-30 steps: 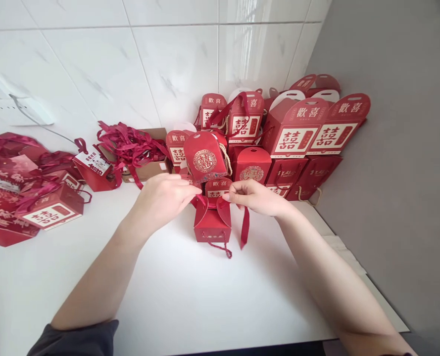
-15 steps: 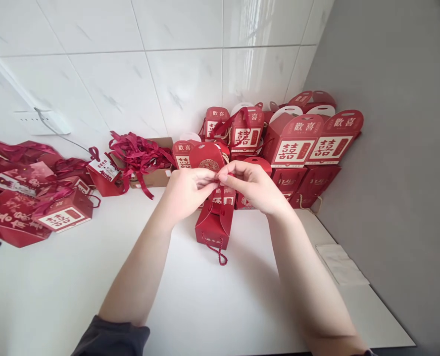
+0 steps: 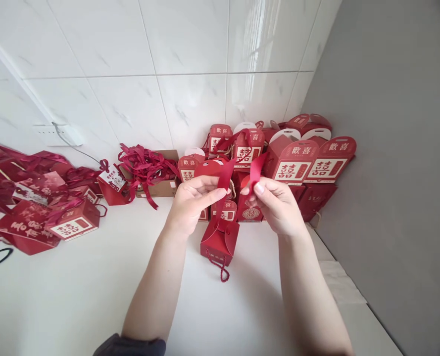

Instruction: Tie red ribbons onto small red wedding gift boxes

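My left hand point(image 3: 195, 200) pinches one end of a red ribbon point(image 3: 226, 175) between thumb and fingers. A short gap to the right, my right hand point(image 3: 273, 200) is closed on another length of red ribbon point(image 3: 256, 170), its tip sticking up past the thumb. Below them a small red gift box point(image 3: 220, 242) stands on the white table, its curved top flaps folded in. Ribbon rises from the box's top toward my left hand. A twisted dark red cord handle point(image 3: 222, 272) hangs down the box's front. Where the right-hand ribbon runs below the fingers is hidden.
Stacked red boxes with white labels point(image 3: 294, 168) stand against the tiled wall behind my hands. Left of them is a cardboard box point(image 3: 164, 189) heaped with loose ribbons point(image 3: 145, 163). Finished-looking red boxes point(image 3: 74, 220) lie at far left. A grey panel point(image 3: 383, 148) bounds the right side.
My hands were together, fingertips meeting above the box; now they are apart, each with a ribbon end standing up. The whole view has shifted, the scene sitting slightly lower.
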`<state>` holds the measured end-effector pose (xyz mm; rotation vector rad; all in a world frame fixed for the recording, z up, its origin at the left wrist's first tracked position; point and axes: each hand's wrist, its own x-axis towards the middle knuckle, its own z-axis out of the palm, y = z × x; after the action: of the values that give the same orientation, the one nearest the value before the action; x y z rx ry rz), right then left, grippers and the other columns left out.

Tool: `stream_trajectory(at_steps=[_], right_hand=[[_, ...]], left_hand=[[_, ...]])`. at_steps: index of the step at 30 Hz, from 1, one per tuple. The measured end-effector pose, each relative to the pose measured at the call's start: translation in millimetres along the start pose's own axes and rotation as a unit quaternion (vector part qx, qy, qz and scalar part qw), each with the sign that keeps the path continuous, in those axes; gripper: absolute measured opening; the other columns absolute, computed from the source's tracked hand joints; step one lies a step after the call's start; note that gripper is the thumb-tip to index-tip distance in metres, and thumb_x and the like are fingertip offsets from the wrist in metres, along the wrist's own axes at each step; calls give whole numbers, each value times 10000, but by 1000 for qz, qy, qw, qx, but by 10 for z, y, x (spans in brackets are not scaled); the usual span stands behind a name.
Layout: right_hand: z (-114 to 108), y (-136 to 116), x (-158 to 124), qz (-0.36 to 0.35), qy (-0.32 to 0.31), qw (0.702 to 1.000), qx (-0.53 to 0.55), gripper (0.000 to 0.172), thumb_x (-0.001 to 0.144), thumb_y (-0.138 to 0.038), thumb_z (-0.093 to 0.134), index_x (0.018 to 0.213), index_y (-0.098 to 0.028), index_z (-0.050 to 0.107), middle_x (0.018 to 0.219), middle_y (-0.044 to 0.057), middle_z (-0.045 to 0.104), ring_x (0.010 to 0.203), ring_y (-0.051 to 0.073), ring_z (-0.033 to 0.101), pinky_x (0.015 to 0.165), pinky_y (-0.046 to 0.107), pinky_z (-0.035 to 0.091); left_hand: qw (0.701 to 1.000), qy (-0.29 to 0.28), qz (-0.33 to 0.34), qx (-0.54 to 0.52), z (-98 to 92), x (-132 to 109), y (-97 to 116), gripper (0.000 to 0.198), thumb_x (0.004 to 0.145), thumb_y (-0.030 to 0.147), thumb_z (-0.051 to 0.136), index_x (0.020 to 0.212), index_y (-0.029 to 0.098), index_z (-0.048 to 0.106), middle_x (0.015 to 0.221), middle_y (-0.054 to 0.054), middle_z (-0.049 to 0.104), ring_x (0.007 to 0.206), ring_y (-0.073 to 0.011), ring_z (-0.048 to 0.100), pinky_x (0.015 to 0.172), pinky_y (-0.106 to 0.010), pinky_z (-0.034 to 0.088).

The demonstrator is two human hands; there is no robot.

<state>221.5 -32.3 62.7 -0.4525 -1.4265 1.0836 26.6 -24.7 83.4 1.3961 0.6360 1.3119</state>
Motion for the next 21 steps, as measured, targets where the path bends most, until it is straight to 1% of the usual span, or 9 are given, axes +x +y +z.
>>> stream_trajectory(at_steps=[2,4,6,8,9,12,16,18,21], right_hand=[[24,44,66,-16,18,1000,17,213,959,-369,612,878,-232,753,757,-3,587,654,104,497,640,223,432],[60,73,138,-12,9,999,48,188,943,-369,632,867,-231,735,764,-2,562,672,118,479,652,235,412],[103,92,206,8,-13,996,87,205,932,-390,636,831,-225,704,787,5,559,701,136,480,682,252,412],[140,111,261,32,-34,992,119,268,928,-433,622,779,-214,662,799,9,548,721,150,480,720,267,416],[155,121,282,42,-43,990,131,292,924,-449,620,758,-210,641,790,7,535,718,151,473,730,270,415],[178,153,332,54,-67,985,151,328,921,-460,617,723,-199,596,740,-7,487,669,140,425,715,261,397],[177,183,393,56,-75,986,138,345,929,-462,601,711,-196,573,720,-9,463,667,144,417,716,263,393],[171,190,421,49,-78,989,117,343,926,-468,598,714,-199,575,738,0,481,701,156,439,722,269,395],[159,189,445,29,-78,994,74,374,912,-518,587,706,-207,572,745,10,494,740,178,456,723,284,395]], left_hand=[[999,-1,0,-32,16,42,-14,152,723,286,814,819,191,743,788,-21,733,768,-140,682,777,-273,547],[999,-11,-1,-45,42,85,-26,154,725,312,811,788,192,738,768,-14,707,765,-136,663,768,-272,532],[999,-22,8,-40,69,131,-33,144,723,302,811,775,192,734,870,-16,692,835,-134,647,800,-261,515],[999,-33,22,-25,90,179,-34,129,726,279,807,756,186,723,1001,-21,663,911,-135,630,834,-251,502],[999,-38,25,-20,97,202,-32,129,731,274,802,754,182,714,1037,-23,650,909,-131,627,833,-250,501],[998,-50,34,-19,107,266,-20,146,756,279,781,788,177,682,1053,-28,648,802,-111,629,795,-264,515],[998,-41,38,-7,117,334,8,222,745,298,788,719,156,618,1121,-44,663,692,-96,629,735,-282,539],[999,-33,35,-7,130,363,19,255,734,311,796,706,160,593,1061,-37,686,618,-86,616,687,-288,550],[998,-15,51,-13,162,395,34,273,730,320,800,699,175,571,819,1,686,557,-92,607,625,-282,552]])
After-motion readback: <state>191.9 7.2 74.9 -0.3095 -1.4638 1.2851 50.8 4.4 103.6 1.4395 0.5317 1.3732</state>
